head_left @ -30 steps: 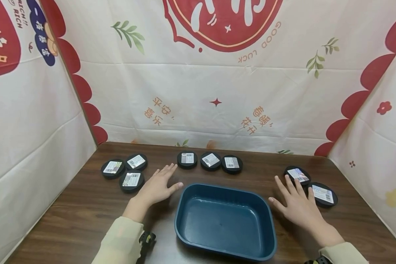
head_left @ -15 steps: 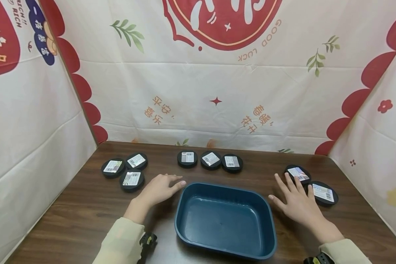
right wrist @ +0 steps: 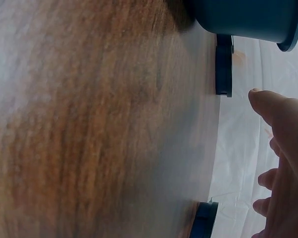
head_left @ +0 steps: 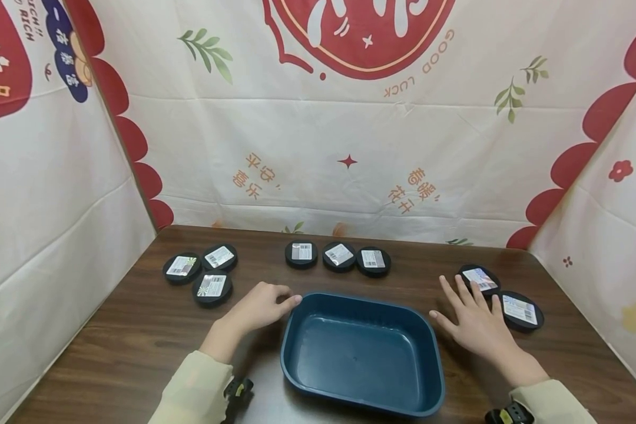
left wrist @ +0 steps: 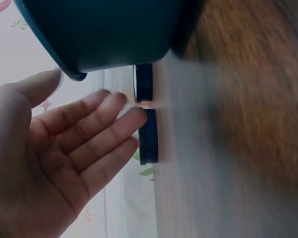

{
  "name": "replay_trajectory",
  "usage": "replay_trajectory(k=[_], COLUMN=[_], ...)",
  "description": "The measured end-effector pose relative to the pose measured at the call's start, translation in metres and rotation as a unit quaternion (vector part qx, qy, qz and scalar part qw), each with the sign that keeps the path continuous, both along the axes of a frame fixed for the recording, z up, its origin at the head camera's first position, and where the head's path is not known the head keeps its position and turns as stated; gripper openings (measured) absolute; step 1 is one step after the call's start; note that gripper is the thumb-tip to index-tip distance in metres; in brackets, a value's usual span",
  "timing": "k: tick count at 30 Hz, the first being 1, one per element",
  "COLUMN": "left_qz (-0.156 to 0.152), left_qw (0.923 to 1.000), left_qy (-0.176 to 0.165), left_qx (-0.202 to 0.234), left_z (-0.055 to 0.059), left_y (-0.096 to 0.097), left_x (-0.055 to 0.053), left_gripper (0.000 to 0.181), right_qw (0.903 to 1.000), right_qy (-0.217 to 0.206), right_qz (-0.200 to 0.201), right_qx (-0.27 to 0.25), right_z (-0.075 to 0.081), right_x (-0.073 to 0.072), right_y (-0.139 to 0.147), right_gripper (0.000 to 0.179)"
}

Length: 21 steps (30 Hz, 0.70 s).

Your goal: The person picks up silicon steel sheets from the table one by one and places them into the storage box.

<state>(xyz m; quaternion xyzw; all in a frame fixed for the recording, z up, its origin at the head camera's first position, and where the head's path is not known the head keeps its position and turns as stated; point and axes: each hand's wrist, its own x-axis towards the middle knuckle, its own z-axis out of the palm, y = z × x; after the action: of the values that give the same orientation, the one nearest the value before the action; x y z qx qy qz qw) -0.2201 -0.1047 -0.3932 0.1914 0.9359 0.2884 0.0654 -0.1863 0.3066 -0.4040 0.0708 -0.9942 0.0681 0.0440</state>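
A dark blue plastic tray [head_left: 355, 359] stands on the table between my hands. My left hand [head_left: 259, 306] is at its far left corner, thumb tip right at the rim. In the left wrist view the left fingers [left wrist: 99, 124] are loosely bent with nothing between them and the thumb. My right hand [head_left: 482, 330] hovers right of the tray with fingers spread, palm down. Its fingertips overlap a round black tin [head_left: 479, 279] and reach beside another black tin [head_left: 520, 311]. Both tins have white barcode labels on top.
Three black tins [head_left: 211, 288] sit grouped at the left. Three more tins [head_left: 339, 257] line the back edge behind the tray. The brown wooden table [head_left: 111, 353] is enclosed by white printed cloth [head_left: 318, 135] at the back and both sides.
My left hand's fingers have drawn in from stretched forward to bent, and its thumb has moved slightly right to the tray rim. The right hand has hardly moved.
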Motion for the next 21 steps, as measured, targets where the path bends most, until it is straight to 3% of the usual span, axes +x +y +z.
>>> replay_trajectory(k=[5,9,17,21], left_qz=[-0.025,-0.033,-0.013,-0.006], left_qw=[0.9973,0.9946,0.9862,0.9784], left_qy=[-0.046,-0.061,-0.111,-0.131], left_qx=[0.051,0.076,0.122,0.160], left_z=[-0.0027,-0.0046,-0.0043,-0.0051], left_y=[0.0016,0.0022,0.0027,0.0029], left_x=[0.0002,0.0010,0.0051,0.0058], left_gripper=[0.031,0.026,0.022,0.023], right_qw=[1.0000,1.0000,1.0000,1.0000], right_qy=[-0.003,0.000,0.005,0.004], right_qz=[-0.001,0.000,0.004,0.006], right_qx=[0.001,0.002,0.004,0.003], right_z=[-0.0005,-0.0005,0.0010,0.0004], right_x=[-0.0013,-0.0026,-0.0072,-0.0098], right_y=[-0.0005,-0.0015,-0.0050,-0.0062], right_gripper=[0.083,0.082,0.082,0.082])
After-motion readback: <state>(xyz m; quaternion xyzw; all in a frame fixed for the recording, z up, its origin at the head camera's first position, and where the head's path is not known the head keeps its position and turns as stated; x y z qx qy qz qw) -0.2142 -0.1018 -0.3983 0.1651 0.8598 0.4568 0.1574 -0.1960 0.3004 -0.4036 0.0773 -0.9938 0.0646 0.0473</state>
